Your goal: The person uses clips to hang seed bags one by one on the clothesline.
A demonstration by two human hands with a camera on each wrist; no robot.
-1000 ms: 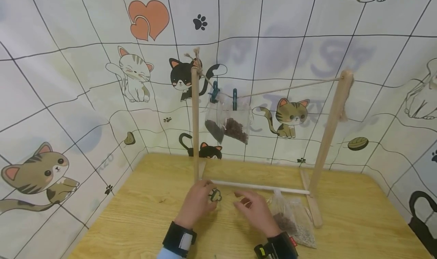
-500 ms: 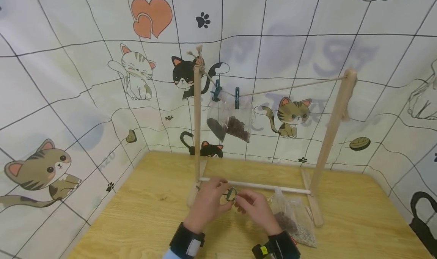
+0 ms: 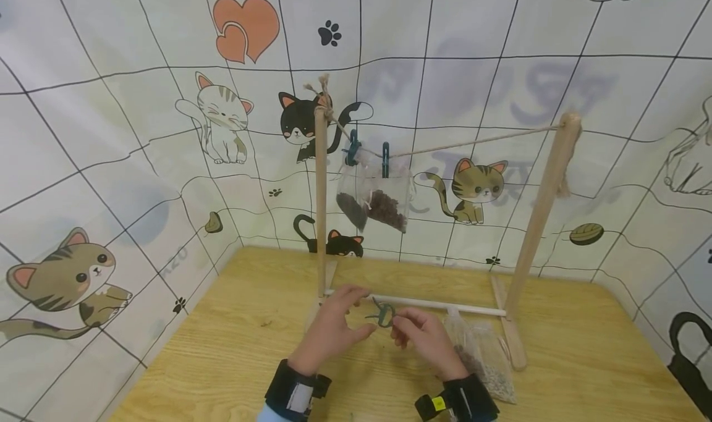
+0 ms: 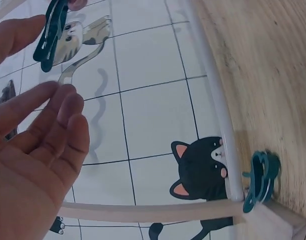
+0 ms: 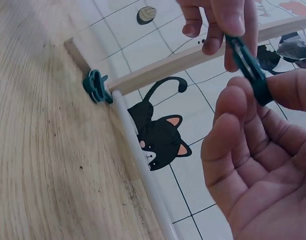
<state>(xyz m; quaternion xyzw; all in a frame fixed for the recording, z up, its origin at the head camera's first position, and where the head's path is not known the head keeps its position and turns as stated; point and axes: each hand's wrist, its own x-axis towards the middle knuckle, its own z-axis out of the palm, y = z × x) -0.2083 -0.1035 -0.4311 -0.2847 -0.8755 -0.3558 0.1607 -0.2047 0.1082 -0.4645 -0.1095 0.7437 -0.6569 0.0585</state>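
Pinching the green spring clip is your right hand, thumb on one side and a finger on the other. Your left hand has thumb and fingers apart, curled round nothing; whether its thumb grazes the clip, I cannot tell. What the handling turns on, I judge, is how the clip sits between your two sets of fingertips, on your side of the white crossbar. Its long axis runs roughly along that bar in the head view: looped end rightward in your right-hand pinch, thin arms pointing left to your spread fingers. Your right hand is the nearer one, being in contact. A second ago the clip was with your left hand and your right stood clear; half a second ago both hands met at it; now your left fingers have spread away.

Before the crossbar's right end lie a bag of pale grains and another clear bag, partly covered by your right hand. By the crossbar's left end rests a second green clip. Above the crossbar, toward its left end, a dark-filled bag and a reddish-brown-filled bag hang clipped to the rope. Beyond the crossbar stands the cat-print backdrop.
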